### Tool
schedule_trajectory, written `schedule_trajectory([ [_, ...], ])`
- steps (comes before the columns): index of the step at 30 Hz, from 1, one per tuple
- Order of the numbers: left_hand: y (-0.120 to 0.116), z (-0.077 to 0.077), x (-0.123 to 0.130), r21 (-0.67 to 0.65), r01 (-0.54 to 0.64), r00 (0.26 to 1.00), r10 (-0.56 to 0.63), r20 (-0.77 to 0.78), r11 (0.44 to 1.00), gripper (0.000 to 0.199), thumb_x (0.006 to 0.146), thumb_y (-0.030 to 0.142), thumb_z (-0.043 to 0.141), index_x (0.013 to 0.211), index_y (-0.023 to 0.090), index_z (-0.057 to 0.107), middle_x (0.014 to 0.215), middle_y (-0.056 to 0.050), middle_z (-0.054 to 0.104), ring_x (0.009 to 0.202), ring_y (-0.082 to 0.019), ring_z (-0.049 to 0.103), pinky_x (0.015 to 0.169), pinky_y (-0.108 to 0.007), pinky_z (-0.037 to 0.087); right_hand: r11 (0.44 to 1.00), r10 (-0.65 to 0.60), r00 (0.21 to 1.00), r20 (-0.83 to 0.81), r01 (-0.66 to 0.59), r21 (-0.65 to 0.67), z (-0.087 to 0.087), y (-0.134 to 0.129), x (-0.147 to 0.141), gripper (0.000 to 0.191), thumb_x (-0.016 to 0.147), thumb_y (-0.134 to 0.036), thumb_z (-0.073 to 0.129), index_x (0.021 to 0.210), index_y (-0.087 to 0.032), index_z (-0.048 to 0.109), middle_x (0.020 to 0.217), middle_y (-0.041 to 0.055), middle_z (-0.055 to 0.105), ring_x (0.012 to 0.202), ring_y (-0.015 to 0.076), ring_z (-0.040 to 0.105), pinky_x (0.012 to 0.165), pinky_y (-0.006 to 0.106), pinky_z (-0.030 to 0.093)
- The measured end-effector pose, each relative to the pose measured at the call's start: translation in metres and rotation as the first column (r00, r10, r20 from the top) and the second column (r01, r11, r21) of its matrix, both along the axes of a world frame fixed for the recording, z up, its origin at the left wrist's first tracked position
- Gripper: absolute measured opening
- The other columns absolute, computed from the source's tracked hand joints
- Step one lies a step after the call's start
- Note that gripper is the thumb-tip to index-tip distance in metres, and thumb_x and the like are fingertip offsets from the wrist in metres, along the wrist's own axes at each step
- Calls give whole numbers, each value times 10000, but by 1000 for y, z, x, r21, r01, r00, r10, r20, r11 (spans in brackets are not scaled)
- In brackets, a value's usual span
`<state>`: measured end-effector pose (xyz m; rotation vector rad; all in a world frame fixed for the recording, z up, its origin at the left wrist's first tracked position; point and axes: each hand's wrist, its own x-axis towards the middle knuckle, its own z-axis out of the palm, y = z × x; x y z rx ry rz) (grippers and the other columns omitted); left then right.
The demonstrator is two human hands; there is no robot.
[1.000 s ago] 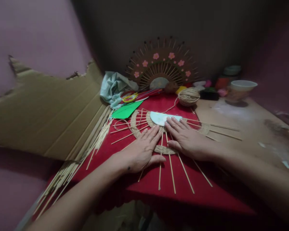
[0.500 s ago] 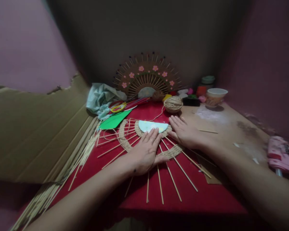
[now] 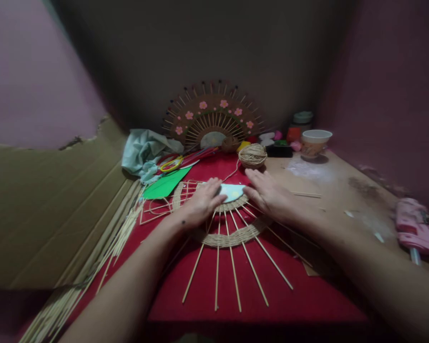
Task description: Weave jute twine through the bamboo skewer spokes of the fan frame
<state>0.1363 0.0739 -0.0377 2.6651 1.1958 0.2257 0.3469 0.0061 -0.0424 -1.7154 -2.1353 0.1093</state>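
Note:
A fan of thin sticks with woven twine bands [image 3: 232,237] lies on a red cloth [image 3: 186,312]. At its hub sits a pale blue half-round piece [image 3: 232,192]. My left hand [image 3: 203,200] lies over the left part of the hub, its fingers stretched out and touching the blue piece. At the hub's right end my right hand [image 3: 268,193] rests flat with its fingers extended, the thumb side against the blue piece. Neither hand grips anything. Parts of the sticks and the woven band are hidden beneath both hands.
Behind the hub is a ball of twine [image 3: 252,156]. A flowered stick fan [image 3: 214,114] stands against the wall. Green sheet [image 3: 167,183], yellow-handled scissors [image 3: 171,164] and loose sticks [image 3: 123,238] lie left. To the right are a cup [image 3: 315,144] and a pink glue gun [image 3: 416,226].
My left hand has moved left and up from the hub's middle to its left end, uncovering the lower woven band. My right hand stays at the hub's right end. The view has shifted slightly.

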Motion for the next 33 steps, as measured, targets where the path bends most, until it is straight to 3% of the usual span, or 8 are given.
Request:
schedule_trajectory([
  [3,18,13,-20,21,-187,970,181,164,982,556,922,431,293,1313,85,483,1380,-147,487,1301,-241,425,1101,-382,301,972,235,966,110,-231,-43,9,-22,-28,727,922,-576,286,1435,-62,328,1477,189,327,1373,333,258,1134,484,183],
  [7,33,23,-52,-16,-244,920,237,311,970,460,874,434,396,1125,131,634,1162,-108,656,1091,-233,594,976,-349,436,884,459,875,154,-467,21,10,-44,-58,696,868,-574,463,1358,-80,443,1385,193,454,1313,350,341,1089,470,275],
  [11,33,35,-72,-37,-328,684,264,680,944,348,781,376,541,982,136,694,882,-71,717,734,-161,643,696,-268,518,858,502,852,149,-512,41,3,-51,-71,639,789,-541,612,1258,-116,527,1251,156,556,1173,325,459,1012,458,357],
  [14,37,38,-83,-27,-412,544,270,795,911,358,775,342,535,1003,106,677,786,-65,699,591,-118,588,560,-229,478,864,496,857,137,-503,20,-2,-51,-74,612,792,-538,611,1257,-148,526,1253,146,551,1119,315,483,945,464,396],
  [18,53,28,-98,66,-553,704,424,569,831,381,804,314,469,1063,106,655,907,-83,704,708,-149,627,633,-253,497,886,450,875,179,-462,34,6,-40,-73,604,828,-543,557,1293,-160,503,1351,166,474,1169,334,443,947,480,368],
  [23,62,16,-104,111,-479,857,436,274,871,416,700,372,635,1046,146,679,1009,-74,687,942,-211,618,830,-283,479,985,170,964,203,-160,-65,23,1,-69,626,850,-584,469,1303,-154,495,1266,199,518,1050,357,504,839,471,406],
  [26,58,15,-103,158,-467,884,458,90,870,381,664,360,649,974,146,701,1007,-92,670,988,-246,594,842,-291,458,984,122,968,217,-90,-152,25,22,-75,665,832,-632,437,1272,-138,506,1207,212,542,1033,359,513,828,459,402],
  [33,50,19,-102,208,-408,879,444,-174,889,275,700,332,554,851,145,688,852,-90,669,776,-220,613,631,-270,432,979,116,966,230,-73,-190,18,43,-91,662,766,-589,508,1256,-144,506,1180,222,535,1072,374,494,850,480,388],
])
